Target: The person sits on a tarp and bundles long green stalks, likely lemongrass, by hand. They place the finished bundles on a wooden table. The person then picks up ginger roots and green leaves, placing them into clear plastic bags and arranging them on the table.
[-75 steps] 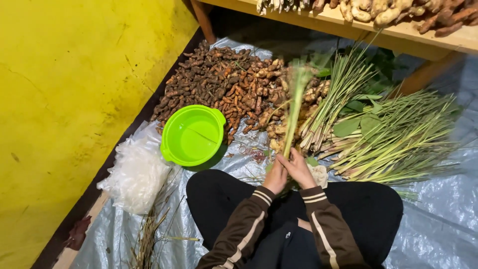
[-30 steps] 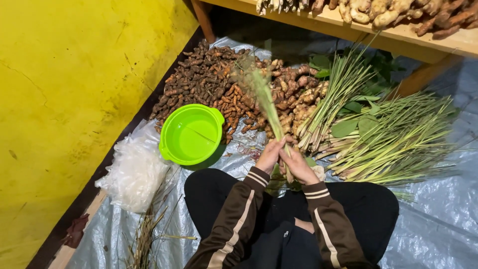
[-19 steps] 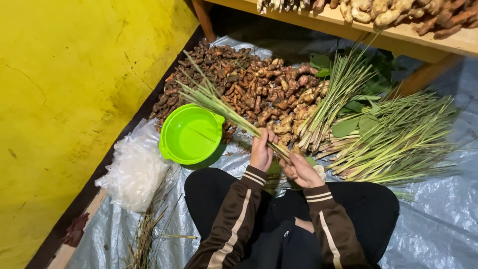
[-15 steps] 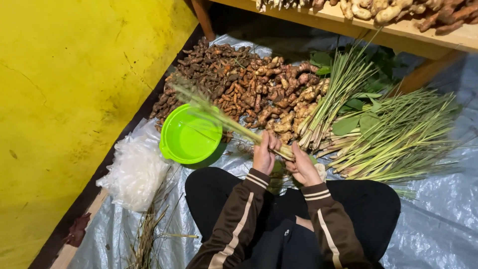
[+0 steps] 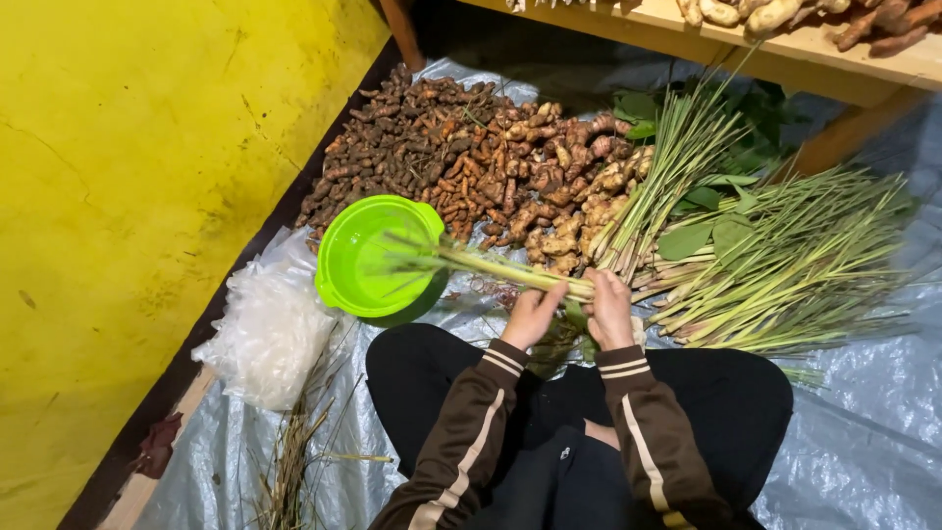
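Pale-green lemongrass stalk bundle (image 5: 491,263) lies level, tips over round green plastic basin (image 5: 368,257); left hand (image 5: 533,316) and right hand (image 5: 609,309) clasp its base; white plastic-bag heap (image 5: 265,329) left of basin.

I could not see the butt ends of the lemongrass bundle (image 5: 491,263), which my left hand (image 5: 533,316) and right hand (image 5: 608,307) covered. Its leaf tips blurred over the green bowl (image 5: 368,257). The roots on the wooden shelf (image 5: 814,44) were cut off by the top edge.
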